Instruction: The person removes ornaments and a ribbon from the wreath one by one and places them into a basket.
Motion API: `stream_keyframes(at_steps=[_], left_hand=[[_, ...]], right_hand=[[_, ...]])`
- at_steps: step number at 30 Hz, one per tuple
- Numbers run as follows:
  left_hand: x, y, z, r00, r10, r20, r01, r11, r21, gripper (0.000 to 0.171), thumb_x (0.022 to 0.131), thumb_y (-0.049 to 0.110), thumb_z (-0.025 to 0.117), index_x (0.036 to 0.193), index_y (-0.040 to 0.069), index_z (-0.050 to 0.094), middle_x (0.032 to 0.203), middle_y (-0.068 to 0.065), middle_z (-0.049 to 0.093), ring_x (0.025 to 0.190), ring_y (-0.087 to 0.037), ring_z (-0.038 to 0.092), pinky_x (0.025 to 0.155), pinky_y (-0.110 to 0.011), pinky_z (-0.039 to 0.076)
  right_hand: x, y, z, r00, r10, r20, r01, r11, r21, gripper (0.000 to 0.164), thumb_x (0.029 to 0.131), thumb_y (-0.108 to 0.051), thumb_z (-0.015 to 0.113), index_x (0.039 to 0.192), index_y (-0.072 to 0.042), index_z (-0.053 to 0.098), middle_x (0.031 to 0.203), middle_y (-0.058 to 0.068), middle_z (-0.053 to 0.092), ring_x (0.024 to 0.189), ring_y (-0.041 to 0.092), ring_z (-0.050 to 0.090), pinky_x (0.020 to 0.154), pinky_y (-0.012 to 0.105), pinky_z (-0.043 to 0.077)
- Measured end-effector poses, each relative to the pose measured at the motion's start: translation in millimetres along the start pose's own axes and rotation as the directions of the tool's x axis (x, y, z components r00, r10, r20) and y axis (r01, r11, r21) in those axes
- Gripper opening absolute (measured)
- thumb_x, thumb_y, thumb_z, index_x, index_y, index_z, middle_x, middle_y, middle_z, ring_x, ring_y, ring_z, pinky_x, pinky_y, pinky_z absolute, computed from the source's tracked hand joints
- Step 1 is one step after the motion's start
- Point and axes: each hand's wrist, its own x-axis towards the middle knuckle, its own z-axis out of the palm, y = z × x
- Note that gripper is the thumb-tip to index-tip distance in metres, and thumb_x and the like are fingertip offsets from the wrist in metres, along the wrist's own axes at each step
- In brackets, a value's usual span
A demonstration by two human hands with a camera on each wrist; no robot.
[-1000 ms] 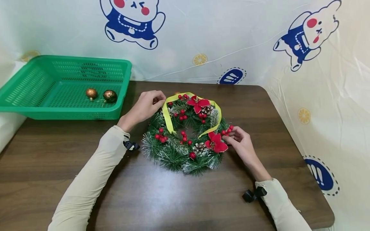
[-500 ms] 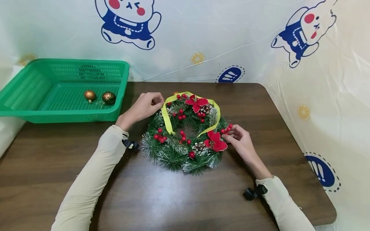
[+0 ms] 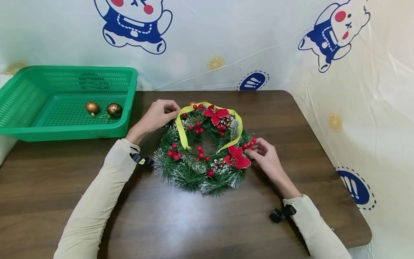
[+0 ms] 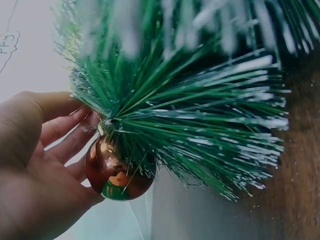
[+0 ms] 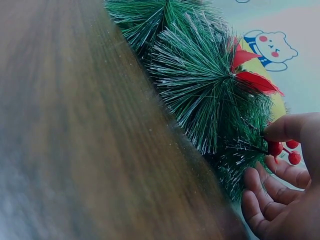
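Observation:
A green wreath (image 3: pixel 191 176) with frosted tips, red berries, red flowers and pine cones lies on the table. A yellow ribbon (image 3: pixel 237 124) loops over its upper part. At the wreath's upper left, my left hand (image 3: pixel 158 115) has curled fingers. In the left wrist view, those fingertips pinch near the cap of a shiny copper Christmas bauble (image 4: pixel 120 172), beside the green needles; the exact grip is partly hidden. My right hand (image 3: pixel 265 156) is at the wreath's right edge. Its thumb and finger pinch a sprig of red berries (image 5: pixel 275 148), next to a red flower (image 3: pixel 237 157).
A green plastic basket (image 3: pixel 74 133) stands at the back left, with two baubles, one copper (image 3: pixel 92 108) and one darker (image 3: pixel 114 110), inside. The brown wooden table (image 3: pixel 181 226) meets a printed sheet (image 3: pixel 194 39) at the back and right.
The head view has shifted a little, so the scene sits slightly further left. Both hands keep their places on the wreath.

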Motion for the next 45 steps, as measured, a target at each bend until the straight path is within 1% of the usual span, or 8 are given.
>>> stream_keyframes(at_steps=[5, 18, 22, 26, 32, 39, 42, 45], left_hand=[[1.7, -0.1, 5.1, 1.000, 0.003, -0.027, -0.002, 0.999, 0.044, 0.012, 0.098, 0.005, 0.057, 0.103, 0.002, 0.068, 0.099, -0.015, 0.070, 0.090, -0.026, 0.064, 0.080, -0.040, 0.048], [2.8, 0.9, 15.7, 0.994, 0.051, -0.098, -0.044, 0.996, 0.077, 0.012, 0.102, 0.011, 0.054, 0.103, 0.002, 0.062, 0.088, -0.011, 0.067, 0.072, -0.024, 0.055, 0.072, -0.038, 0.043], [2.8, 3.9, 14.5, 0.995, 0.036, -0.089, -0.029, 0.996, 0.080, 0.012, 0.102, 0.010, 0.055, 0.104, 0.002, 0.064, 0.089, -0.012, 0.066, 0.075, -0.024, 0.057, 0.073, -0.038, 0.046], [2.6, 8.1, 10.0, 0.997, 0.025, -0.075, -0.019, 0.997, 0.077, 0.012, 0.100, 0.010, 0.058, 0.102, 0.002, 0.068, 0.095, -0.013, 0.069, 0.085, -0.024, 0.063, 0.078, -0.041, 0.050], [3.3, 7.8, 9.3, 0.997, 0.005, -0.076, 0.001, 0.996, 0.087, 0.011, 0.100, 0.010, 0.058, 0.101, 0.002, 0.066, 0.090, -0.013, 0.068, 0.076, -0.024, 0.060, 0.074, -0.039, 0.046], [6.2, 7.7, 12.5, 0.998, -0.024, -0.053, 0.032, 0.989, 0.143, 0.013, 0.102, 0.009, 0.052, 0.104, 0.001, 0.061, 0.091, -0.015, 0.065, 0.073, -0.027, 0.055, 0.073, -0.039, 0.044], [6.1, 11.1, 8.5, 0.999, -0.040, -0.029, 0.045, 0.981, 0.188, 0.013, 0.101, 0.008, 0.051, 0.104, 0.001, 0.062, 0.093, -0.015, 0.066, 0.076, -0.028, 0.059, 0.074, -0.041, 0.047], [4.9, 12.1, 1.3, 0.998, -0.055, 0.023, 0.048, 0.972, 0.228, 0.013, 0.100, 0.007, 0.051, 0.104, 0.001, 0.062, 0.095, -0.015, 0.068, 0.078, -0.027, 0.061, 0.075, -0.042, 0.048]], right_hand=[[0.9, -0.8, -0.7, 1.000, -0.001, 0.006, 0.001, 1.000, -0.001, 0.028, 0.093, -0.015, 0.070, 0.113, 0.002, 0.060, 0.107, 0.020, 0.065, 0.088, 0.018, 0.063, 0.076, 0.029, 0.056], [-0.8, -0.2, -1.0, 1.000, -0.016, -0.015, 0.016, 1.000, -0.002, 0.027, 0.093, -0.014, 0.071, 0.110, 0.003, 0.060, 0.103, 0.019, 0.066, 0.087, 0.018, 0.063, 0.074, 0.023, 0.055], [0.4, 0.0, -1.0, 1.000, -0.019, -0.010, 0.019, 1.000, -0.005, 0.028, 0.093, -0.015, 0.071, 0.111, 0.003, 0.060, 0.104, 0.020, 0.065, 0.088, 0.019, 0.063, 0.075, 0.024, 0.055], [1.1, -0.3, -1.0, 1.000, -0.018, -0.004, 0.018, 1.000, -0.005, 0.028, 0.093, -0.015, 0.071, 0.112, 0.003, 0.060, 0.104, 0.020, 0.065, 0.087, 0.018, 0.063, 0.075, 0.024, 0.056], [1.4, -1.0, -1.9, 1.000, -0.021, 0.000, 0.021, 1.000, -0.011, 0.029, 0.093, -0.014, 0.071, 0.112, 0.003, 0.060, 0.104, 0.019, 0.066, 0.085, 0.016, 0.063, 0.075, 0.026, 0.056], [0.5, -1.7, -2.3, 1.000, -0.014, 0.009, 0.014, 1.000, -0.019, 0.028, 0.093, -0.016, 0.071, 0.111, 0.003, 0.059, 0.104, 0.020, 0.065, 0.085, 0.017, 0.063, 0.075, 0.028, 0.056], [0.4, -1.6, -1.3, 1.000, -0.018, 0.020, 0.019, 1.000, -0.014, 0.028, 0.093, -0.016, 0.071, 0.112, 0.002, 0.060, 0.106, 0.020, 0.065, 0.087, 0.019, 0.063, 0.076, 0.027, 0.055], [0.9, -1.2, -0.4, 0.999, -0.027, 0.021, 0.027, 1.000, -0.011, 0.027, 0.093, -0.016, 0.071, 0.111, 0.001, 0.060, 0.106, 0.019, 0.066, 0.087, 0.020, 0.063, 0.075, 0.026, 0.055]])
